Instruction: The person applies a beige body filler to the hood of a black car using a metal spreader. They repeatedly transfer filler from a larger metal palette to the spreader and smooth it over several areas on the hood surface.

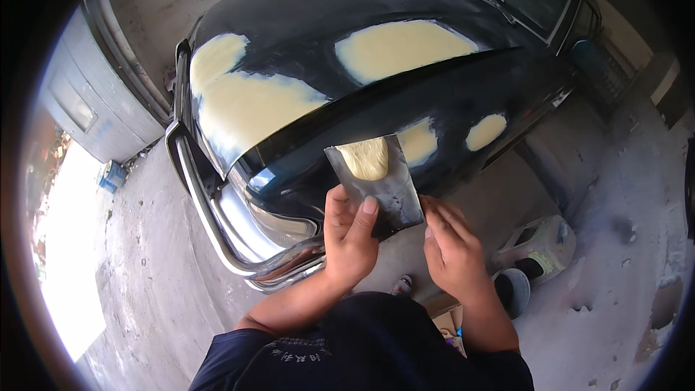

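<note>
My left hand [351, 242] grips a dark, flat filler board [397, 199], with its thumb on the upper face. A lump of pale yellow body filler [365, 159] lies at the board's far end. My right hand [452, 250] is beside the board's right edge, its fingers closed together; whatever they pinch, if anything, is hidden. Beyond both hands stands a dark car. Its hood carries wide, smooth yellow filler patches [405, 47], and the near fender has smaller ones, including an oval patch [486, 132]. The board covers part of one fender patch.
The car's chrome bumper [210, 206] curves round at the left, below the headlight [286, 228]. On the floor to my right are a cut-open plastic jug [550, 246] and a round container [517, 291]. A blue-and-white can [111, 176] stands by the grey door [98, 94].
</note>
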Available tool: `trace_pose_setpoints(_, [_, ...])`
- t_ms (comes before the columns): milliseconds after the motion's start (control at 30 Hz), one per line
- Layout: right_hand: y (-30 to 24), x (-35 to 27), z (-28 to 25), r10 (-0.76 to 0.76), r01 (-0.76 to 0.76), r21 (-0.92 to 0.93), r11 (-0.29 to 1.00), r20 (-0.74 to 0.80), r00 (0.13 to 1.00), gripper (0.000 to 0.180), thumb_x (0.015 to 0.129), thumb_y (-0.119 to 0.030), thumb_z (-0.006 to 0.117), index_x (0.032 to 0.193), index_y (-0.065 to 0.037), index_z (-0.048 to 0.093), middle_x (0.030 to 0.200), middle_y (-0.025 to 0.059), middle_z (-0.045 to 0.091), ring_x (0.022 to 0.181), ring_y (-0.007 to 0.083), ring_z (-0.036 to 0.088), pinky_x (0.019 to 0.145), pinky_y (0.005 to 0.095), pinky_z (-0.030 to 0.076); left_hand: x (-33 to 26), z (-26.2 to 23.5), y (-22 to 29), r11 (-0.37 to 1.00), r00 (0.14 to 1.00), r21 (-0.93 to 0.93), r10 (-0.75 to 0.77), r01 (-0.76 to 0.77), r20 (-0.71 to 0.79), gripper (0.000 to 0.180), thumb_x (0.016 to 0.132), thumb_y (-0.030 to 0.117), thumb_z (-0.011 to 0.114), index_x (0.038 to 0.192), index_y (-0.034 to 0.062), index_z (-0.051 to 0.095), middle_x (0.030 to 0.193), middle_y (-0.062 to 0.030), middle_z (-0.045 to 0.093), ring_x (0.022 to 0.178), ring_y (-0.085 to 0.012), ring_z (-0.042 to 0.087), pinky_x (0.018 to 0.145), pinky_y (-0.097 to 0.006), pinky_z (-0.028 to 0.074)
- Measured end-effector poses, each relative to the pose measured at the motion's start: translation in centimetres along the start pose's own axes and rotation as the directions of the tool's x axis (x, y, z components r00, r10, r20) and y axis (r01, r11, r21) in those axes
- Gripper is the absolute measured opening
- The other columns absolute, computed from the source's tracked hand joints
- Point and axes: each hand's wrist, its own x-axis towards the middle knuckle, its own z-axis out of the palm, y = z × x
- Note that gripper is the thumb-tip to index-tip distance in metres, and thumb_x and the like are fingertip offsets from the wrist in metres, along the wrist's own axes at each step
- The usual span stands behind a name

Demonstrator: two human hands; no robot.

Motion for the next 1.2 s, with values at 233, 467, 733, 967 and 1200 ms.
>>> trace_pose_setpoints(233, [10.8, -1.6, -7.3, 0.492, -0.372, 0.554, 0.745, -0.080, 0.867, 0.031, 0.090, -0.002, 0.047, 0.120, 0.006, 0.051, 0.107, 0.0139, 0.064, 0.092, 0.0192, 0.062, 0.084, 0.0306, 0.048, 1.0, 5.3, -3.1, 0.960, 0.968, -0.141, -0.249, 0.243, -0.023, 0.031, 0.091, 0.005, 0.054, 0.121, 0.0040, 0.045, 0.116, -0.0093, 0.060, 0.108, -0.0210, 0.057, 0.099, -0.040, 0.041])
trace_pose_setpoints(467, [17.8, 2.5, -7.2, 0.454, -0.169, 0.953, 0.252, 0.038, 0.890, 0.039, 0.093, -0.013, 0.060, 0.126, 0.002, 0.048, 0.099, 0.0034, 0.063, 0.090, 0.0069, 0.055, 0.082, 0.0214, 0.042, -1.6, 10.4, -8.7, 0.712, 0.722, -0.146, -0.691, 0.687, 0.028, 0.026, 0.092, 0.005, 0.053, 0.117, 0.0045, 0.047, 0.110, -0.0089, 0.059, 0.104, -0.0196, 0.058, 0.092, -0.039, 0.047])
trace_pose_setpoints(733, [20.5, -5.1, -5.9, 0.277, -0.299, 0.916, 0.268, 0.224, 0.934, 0.051, 0.089, -0.018, 0.066, 0.129, 0.005, 0.045, 0.118, 0.0112, 0.060, 0.106, 0.0144, 0.057, 0.093, 0.0269, 0.042, 1.3, 10.6, -8.3, 0.819, 0.826, -0.130, -0.564, 0.558, -0.005, 0.022, 0.092, 0.007, 0.055, 0.114, 0.0060, 0.050, 0.111, -0.0083, 0.061, 0.106, -0.0206, 0.058, 0.095, -0.040, 0.047])
trace_pose_setpoints(967, [18.1, -5.0, -8.7, 0.246, -0.304, 0.687, 0.660, 0.185, 0.951, 0.047, 0.087, -0.011, 0.067, 0.125, 0.005, 0.047, 0.086, 0.0088, 0.066, 0.076, 0.0088, 0.059, 0.068, 0.0227, 0.045, 2.6, 9.9, -9.9, 0.973, 0.973, -0.026, -0.232, 0.231, -0.011, 0.038, 0.094, 0.001, 0.046, 0.131, 0.0074, 0.041, 0.126, -0.0113, 0.054, 0.117, -0.0246, 0.053, 0.100, -0.043, 0.043])
trace_pose_setpoints(1200, [17.6, -1.8, -8.3, 0.331, -0.308, 0.682, 0.663, 0.101, 0.938, 0.029, 0.088, -0.010, 0.066, 0.106, 0.004, 0.049, 0.088, 0.0092, 0.064, 0.078, 0.0095, 0.059, 0.072, 0.0227, 0.046, 2.9, 9.3, -9.7, 0.938, 0.887, 0.207, -0.335, 0.279, 0.317, 0.048, 0.096, 0.001, 0.046, 0.142, 0.0049, 0.036, 0.132, -0.0117, 0.050, 0.120, -0.0208, 0.049, 0.102, -0.031, 0.035])
